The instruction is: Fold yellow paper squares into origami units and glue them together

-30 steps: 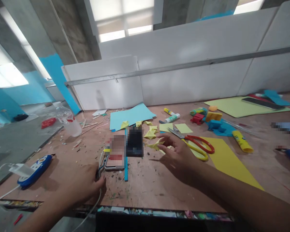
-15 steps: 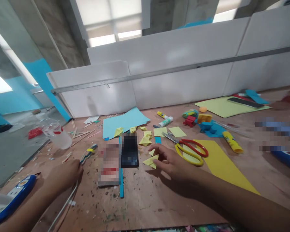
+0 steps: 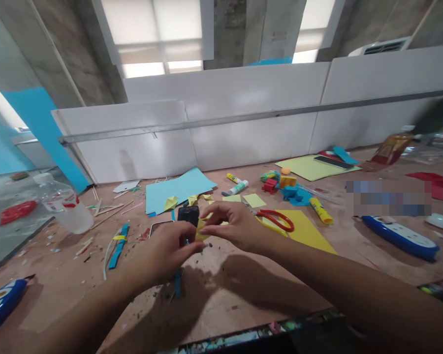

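Observation:
A small folded yellow paper [image 3: 200, 232] is pinched in my right hand [image 3: 232, 226], above the table. My left hand [image 3: 172, 246] has come up beside it, thumb and fingers apart, with the fingertips close to the paper; whether they touch it I cannot tell. Behind my hands lies a black phone [image 3: 188, 214]. A second phone and part of a blue strip [image 3: 177, 284] are mostly hidden under my left hand. More folded yellow pieces [image 3: 171, 202] lie by the light-blue paper [image 3: 180, 189]. My right forearm passes close to the red-and-yellow-handled scissors [image 3: 280, 219].
On the left stand a water bottle [image 3: 64, 204] and a blue strip with a yellow band [image 3: 118, 246] on a white cable. Glue sticks [image 3: 321, 211], coloured blocks [image 3: 288, 182] and yellow sheets [image 3: 306, 228] lie right. A blue-and-white power strip [image 3: 400, 238] sits farther right. A white partition [image 3: 243, 137] closes the back.
My left hand has left the cable and blue strip and moved right, toward the yellow paper. My right hand, still pinching the paper, has moved left to meet it. The view has shifted right.

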The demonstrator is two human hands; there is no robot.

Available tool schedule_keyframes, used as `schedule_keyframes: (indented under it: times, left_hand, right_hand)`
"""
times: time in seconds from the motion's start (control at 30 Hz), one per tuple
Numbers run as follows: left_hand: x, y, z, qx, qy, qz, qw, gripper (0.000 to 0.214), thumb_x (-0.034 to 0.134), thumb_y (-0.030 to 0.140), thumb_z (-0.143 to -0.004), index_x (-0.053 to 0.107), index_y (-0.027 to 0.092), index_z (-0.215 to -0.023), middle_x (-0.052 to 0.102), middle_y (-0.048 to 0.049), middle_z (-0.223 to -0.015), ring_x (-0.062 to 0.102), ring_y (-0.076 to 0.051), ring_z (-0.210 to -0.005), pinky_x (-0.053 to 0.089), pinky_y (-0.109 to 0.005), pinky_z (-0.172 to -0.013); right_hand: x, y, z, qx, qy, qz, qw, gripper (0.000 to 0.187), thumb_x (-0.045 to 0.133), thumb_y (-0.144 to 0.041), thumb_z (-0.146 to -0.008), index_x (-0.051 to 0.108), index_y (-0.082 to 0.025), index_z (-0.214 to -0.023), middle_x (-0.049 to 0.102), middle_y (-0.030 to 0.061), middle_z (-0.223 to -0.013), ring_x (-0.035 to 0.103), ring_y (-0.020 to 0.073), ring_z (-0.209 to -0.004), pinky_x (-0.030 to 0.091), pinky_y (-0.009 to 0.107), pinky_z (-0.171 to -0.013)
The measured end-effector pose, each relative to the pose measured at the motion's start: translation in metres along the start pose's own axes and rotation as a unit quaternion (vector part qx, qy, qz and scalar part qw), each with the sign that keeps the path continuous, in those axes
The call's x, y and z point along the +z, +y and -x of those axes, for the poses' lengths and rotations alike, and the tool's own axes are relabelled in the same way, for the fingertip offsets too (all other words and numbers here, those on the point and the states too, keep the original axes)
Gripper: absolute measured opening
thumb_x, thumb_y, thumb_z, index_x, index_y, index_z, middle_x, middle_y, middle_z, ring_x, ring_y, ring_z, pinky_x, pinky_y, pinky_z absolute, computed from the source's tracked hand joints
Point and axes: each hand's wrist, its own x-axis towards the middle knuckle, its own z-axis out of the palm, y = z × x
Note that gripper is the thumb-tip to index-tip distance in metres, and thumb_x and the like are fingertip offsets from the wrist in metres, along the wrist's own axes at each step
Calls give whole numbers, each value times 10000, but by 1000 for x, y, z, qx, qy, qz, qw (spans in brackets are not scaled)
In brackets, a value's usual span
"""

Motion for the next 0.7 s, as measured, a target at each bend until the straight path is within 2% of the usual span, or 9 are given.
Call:
schedule_keyframes:
  times: [0.1, 0.17, 0.27, 0.3, 0.37, 0.43, 0.5, 0.6, 0.7]
  left_hand:
    - [9, -8, -18, 5, 10, 32, 999, 373, 555, 447, -1005, 697, 174, -794, 637, 24, -667, 616, -156, -638, 463, -271, -578]
    - [11, -26, -24, -2, 16, 39, 999, 290, 598, 411, -1007, 696, 152, -921, 684, 6, -796, 659, -160, -694, 549, -314, -655]
    - [9, -57, -26, -36, 47, 34, 998, 263, 632, 374, -997, 675, 166, -1151, 721, -65, -1091, 709, -204, -894, 607, -402, -798]
    - [7, -66, -26, -47, 51, 32, 997, 277, 640, 363, -994, 665, 168, -1189, 713, -78, -1147, 710, -218, -946, 608, -421, -826]
    - [3, -80, -26, -69, 51, 25, 996, 303, 650, 356, -988, 653, 170, -1227, 701, -89, -1201, 707, -235, -994, 608, -442, -851]
    - [-2, -88, -26, -86, 40, 15, 995, 312, 654, 357, -985, 653, 173, -1236, 694, -92, -1227, 703, -246, -1021, 605, -453, -868]
    - [-3, -90, -29, -99, 24, 1, 995, 322, 655, 357, -983, 650, 176, -1249, 686, -95, -1251, 698, -254, -1044, 600, -464, -883]
    - [2, -90, -36, -114, -1, -18, 993, 347, 659, 350, -981, 634, 179, -1282, 671, -104, -1287, 691, -261, -1069, 597, -476, -895]
    - [9, -88, -45, -117, -23, -30, 992, 344, 656, 347, -984, 632, 185, -1287, 666, -107, -1300, 688, -260, -1078, 595, -478, -902]
  right_hand:
    - [8, -5, -10, 16, 27, -17, 999, 337, 919, -255, -662, 730, -168, -928, 722, -19, -729, 649, 131, -696, 484, 238, -667]
    - [10, 1, -15, 52, 59, -33, 996, 293, 871, -301, -766, 720, -176, -984, 700, -32, -763, 626, 102, -691, 479, 212, -660]
    - [12, 19, -19, 161, 76, -60, 982, 284, 628, -426, -998, 677, -164, -1095, 688, 2, -864, 632, 112, -689, 525, 243, -644]
    - [14, 27, -19, 206, 69, -68, 974, 310, 580, -432, -1027, 665, -152, -1127, 697, 30, -930, 657, 136, -726, 558, 282, -663]
    - [20, 39, -17, 281, 49, -85, 955, 312, 618, -392, -1016, 643, -152, -1214, 692, 80, -1130, 698, 197, -905, 607, 377, -777]
    - [27, 48, -14, 326, 33, -101, 939, 326, 634, -384, -1009, 635, -156, -1242, 678, 88, -1187, 697, 211, -960, 611, 397, -810]
    - [34, 51, -12, 346, 22, -113, 931, 310, 614, -401, -1015, 634, -152, -1198, 695, 62, -1041, 685, 166, -788, 601, 323, -672]
    - [40, 49, -10, 340, 18, -123, 932, 260, 611, -396, -992, 573, -205, -1165, 640, -18, -756, 549, 104, -492, 470, 208, -414]
    - [41, 45, -13, 322, 14, -120, 939, 294, 621, -376, -964, 496, -272, -1209, 605, -54, -668, 481, 99, -401, 447, 196, -350]
